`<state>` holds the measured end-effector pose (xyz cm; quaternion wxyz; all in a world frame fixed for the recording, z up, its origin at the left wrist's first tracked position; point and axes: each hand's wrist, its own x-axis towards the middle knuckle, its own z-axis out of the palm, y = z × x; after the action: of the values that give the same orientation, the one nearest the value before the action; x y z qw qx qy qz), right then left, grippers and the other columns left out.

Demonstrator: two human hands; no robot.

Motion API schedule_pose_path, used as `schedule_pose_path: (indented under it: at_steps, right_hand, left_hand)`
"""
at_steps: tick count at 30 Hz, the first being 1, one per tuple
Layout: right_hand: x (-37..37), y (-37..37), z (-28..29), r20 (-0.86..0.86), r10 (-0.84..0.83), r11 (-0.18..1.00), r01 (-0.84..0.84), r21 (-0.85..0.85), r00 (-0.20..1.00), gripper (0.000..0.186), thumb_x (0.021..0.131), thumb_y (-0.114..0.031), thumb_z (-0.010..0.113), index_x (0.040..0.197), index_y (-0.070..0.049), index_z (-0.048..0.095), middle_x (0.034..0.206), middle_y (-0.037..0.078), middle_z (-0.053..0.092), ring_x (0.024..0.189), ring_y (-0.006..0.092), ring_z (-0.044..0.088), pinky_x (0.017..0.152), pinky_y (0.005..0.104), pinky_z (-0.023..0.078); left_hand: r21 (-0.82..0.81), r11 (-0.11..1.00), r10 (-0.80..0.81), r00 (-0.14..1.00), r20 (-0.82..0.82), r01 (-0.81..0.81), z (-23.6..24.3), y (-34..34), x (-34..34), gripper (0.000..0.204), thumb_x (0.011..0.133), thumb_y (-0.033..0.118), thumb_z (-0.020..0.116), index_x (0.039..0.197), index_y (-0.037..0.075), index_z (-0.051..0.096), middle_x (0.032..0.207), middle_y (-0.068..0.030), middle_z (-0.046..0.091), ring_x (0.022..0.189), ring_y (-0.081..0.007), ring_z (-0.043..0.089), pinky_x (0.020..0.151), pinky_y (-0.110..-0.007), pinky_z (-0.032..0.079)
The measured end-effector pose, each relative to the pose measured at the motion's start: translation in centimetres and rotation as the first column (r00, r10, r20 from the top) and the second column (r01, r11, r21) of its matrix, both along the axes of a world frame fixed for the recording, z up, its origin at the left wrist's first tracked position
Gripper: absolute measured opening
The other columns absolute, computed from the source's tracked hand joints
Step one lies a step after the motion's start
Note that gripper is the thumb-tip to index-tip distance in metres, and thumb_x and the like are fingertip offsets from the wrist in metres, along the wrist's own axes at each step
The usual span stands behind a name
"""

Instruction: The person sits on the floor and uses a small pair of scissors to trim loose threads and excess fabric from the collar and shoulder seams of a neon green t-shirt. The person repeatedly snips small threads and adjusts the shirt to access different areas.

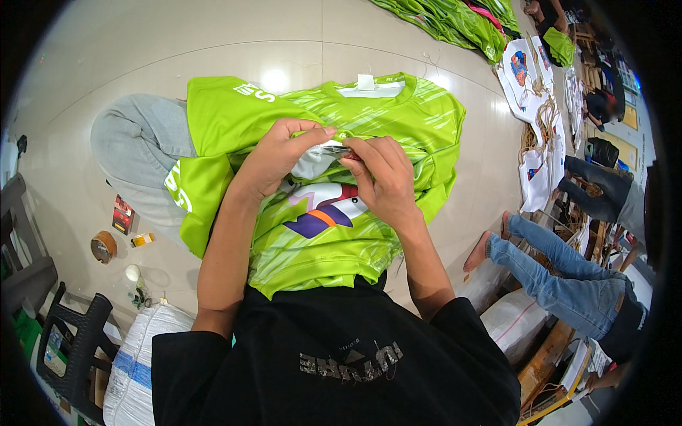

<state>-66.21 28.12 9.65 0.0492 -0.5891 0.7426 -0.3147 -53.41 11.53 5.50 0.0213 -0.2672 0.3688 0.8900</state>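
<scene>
A lime-green jersey (pixel 327 248) with white streaks and a purple, orange and white print lies spread across my lap. Its collar (pixel 366 86), with a white tag, points away from me. My left hand (pixel 284 153) pinches a fold of the jersey between thumb and fingers, where the white inner side shows. Close against that fold, my right hand (pixel 383 174) is closed on a small pointed metal tool (pixel 335 148), mostly hidden by the fingers; its exact kind is unclear. A green sleeve (pixel 234 99) with white lettering drapes over my grey-trousered left knee (pixel 142 128).
On the tiled floor to the left are a tape roll (pixel 104 246), a red box (pixel 122 215) and a yellow item (pixel 143 240). A black plastic chair (pixel 78 348) and white sack (pixel 135 362) stand near left. Green garments (pixel 455 25) and white bags (pixel 529 92) lie far right; a person in jeans (pixel 561 263) is at right.
</scene>
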Motion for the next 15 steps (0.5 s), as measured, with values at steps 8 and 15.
schedule_pose_path:
  at_steps: [8,15]
  right_hand:
    - [0.07,-0.06,0.24,0.02,0.007,1.0,-0.007,0.007,1.0,0.03,0.081,-0.005,0.078,0.11,-0.002,0.07,0.088,0.01,0.066,0.076,0.0282,0.061,0.068,0.0376,0.047]
    - [-0.1,-0.21,0.33,-0.002,0.028,1.0,-0.028,0.001,1.0,0.031,0.081,-0.005,0.079,0.11,-0.002,0.07,0.086,0.009,0.066,0.075,0.0274,0.061,0.068,0.0373,0.047]
  left_hand:
    - [0.001,1.0,-0.006,1.0,0.0,0.006,0.18,0.05,0.01,0.017,0.096,0.022,0.071,0.092,0.005,0.074,0.087,0.0056,0.068,0.075,-0.0007,0.059,0.065,-0.02,0.044]
    - [-0.009,1.0,-0.009,1.0,-0.013,0.008,0.28,0.04,0.01,0.017,0.096,0.022,0.071,0.092,0.005,0.074,0.086,0.0056,0.068,0.074,-0.0008,0.059,0.064,-0.021,0.044]
